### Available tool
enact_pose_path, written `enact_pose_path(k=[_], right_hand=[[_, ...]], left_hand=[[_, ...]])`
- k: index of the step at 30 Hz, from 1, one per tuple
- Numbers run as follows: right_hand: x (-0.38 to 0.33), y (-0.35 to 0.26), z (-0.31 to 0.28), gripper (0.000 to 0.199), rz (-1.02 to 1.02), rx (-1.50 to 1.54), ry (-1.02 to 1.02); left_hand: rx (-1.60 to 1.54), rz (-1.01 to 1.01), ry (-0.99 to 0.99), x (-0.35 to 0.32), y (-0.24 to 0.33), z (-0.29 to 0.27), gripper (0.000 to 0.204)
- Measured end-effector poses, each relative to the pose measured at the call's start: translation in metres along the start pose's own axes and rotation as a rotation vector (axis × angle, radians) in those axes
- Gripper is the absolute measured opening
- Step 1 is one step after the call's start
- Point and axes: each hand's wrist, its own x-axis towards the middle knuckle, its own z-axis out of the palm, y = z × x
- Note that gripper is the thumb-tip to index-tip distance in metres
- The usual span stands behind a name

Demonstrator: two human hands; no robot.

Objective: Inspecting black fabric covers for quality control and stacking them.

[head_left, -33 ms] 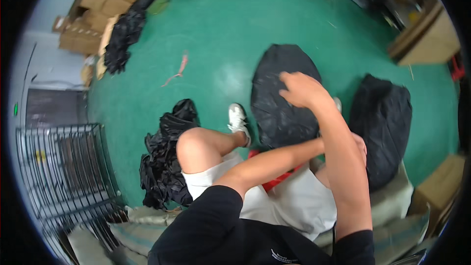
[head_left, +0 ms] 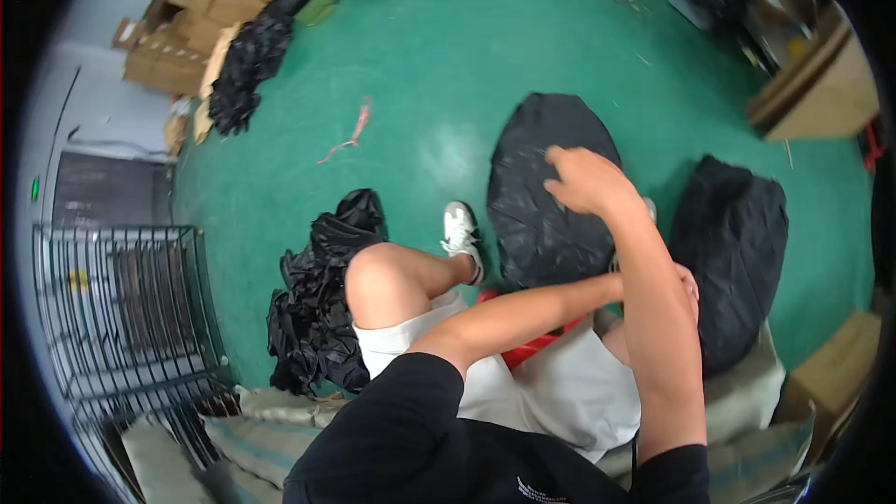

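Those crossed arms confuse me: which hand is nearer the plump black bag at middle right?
Left. The left hand shows past the right forearm, beside the plump bag; contact is unclear. The right hand is farther left, appearing over the middle black bag.

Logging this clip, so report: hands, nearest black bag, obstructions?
Right hand open, over black bag; contact unclear. Left hand mostly hidden by right forearm. Second bag to the right.

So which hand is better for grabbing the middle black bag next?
Probably the right hand: it appears over the middle black bag, while the left hand is partly hidden behind the right forearm.
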Motion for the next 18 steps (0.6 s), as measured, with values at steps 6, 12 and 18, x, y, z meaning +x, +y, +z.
enact_pose_path(k=[6,12,18], right_hand=[[0.003,-0.022,-0.004,0.041,-0.142,0.132,0.001],[0.001,0.003,-0.013,0.042,-0.036,0.108,-0.039],[0.003,-0.004,-0.005,0.040,0.019,0.059,-0.055]], left_hand=[[0.775,0.022,0.414,-0.090,0.069,-0.062,0.028],[1.099,-0.789,0.621,-0.287,0.191,-0.206,0.042],[1.056,-0.380,2.052,-0.509,0.143,-0.238,0.037]])
